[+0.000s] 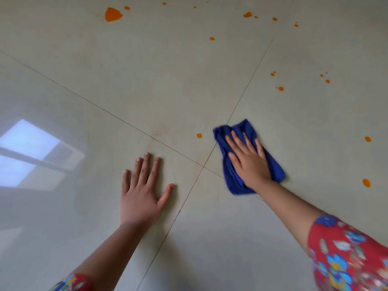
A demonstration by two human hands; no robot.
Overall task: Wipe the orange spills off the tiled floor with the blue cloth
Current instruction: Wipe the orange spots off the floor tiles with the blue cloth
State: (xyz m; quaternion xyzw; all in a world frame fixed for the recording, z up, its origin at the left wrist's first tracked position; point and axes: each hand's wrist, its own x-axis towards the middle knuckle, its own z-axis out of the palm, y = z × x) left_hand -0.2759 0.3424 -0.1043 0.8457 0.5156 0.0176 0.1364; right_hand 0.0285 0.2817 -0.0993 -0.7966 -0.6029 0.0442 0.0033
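My right hand (248, 159) presses flat on a folded blue cloth (233, 181) lying on the pale tiled floor (168, 80), just right of where the grout lines cross. A small orange drop (199, 135) sits on the floor just left of the cloth's far end. A large orange blot (113, 14) lies far off at the top left. Several small orange drops dot the floor at the top right (247, 14), the middle right (280, 88) and the right edge (366, 183). My left hand (142, 190) rests palm down on the tile, fingers spread, holding nothing.
Dark grout lines (126, 122) cross near the cloth. A bright window reflection (31, 152) shines on the glossy tile at the left. Red flowered sleeves (346, 257) cover my upper arms.
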